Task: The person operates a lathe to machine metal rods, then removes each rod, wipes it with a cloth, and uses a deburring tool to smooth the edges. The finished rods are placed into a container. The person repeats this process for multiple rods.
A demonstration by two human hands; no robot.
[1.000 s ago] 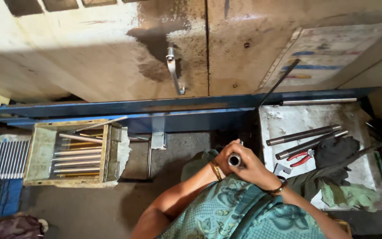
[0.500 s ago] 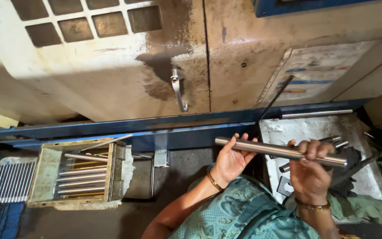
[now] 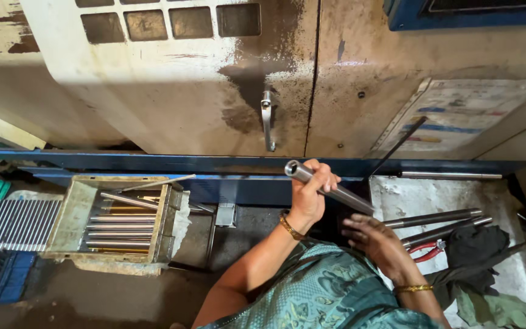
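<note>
Here my left hand (image 3: 312,195) has its fingers wrapped tight around a steel tube (image 3: 327,187), held slanted before the blue machine rail (image 3: 153,163). My right hand (image 3: 378,244) hovers just under the tube's lower end, fingers spread, near the steel rods (image 3: 433,218) on the table (image 3: 458,195).

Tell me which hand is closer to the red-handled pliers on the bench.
Right. The right hand hovers just left of the red-handled pliers; the left hand is farther left, gripping the metal rod.
</note>
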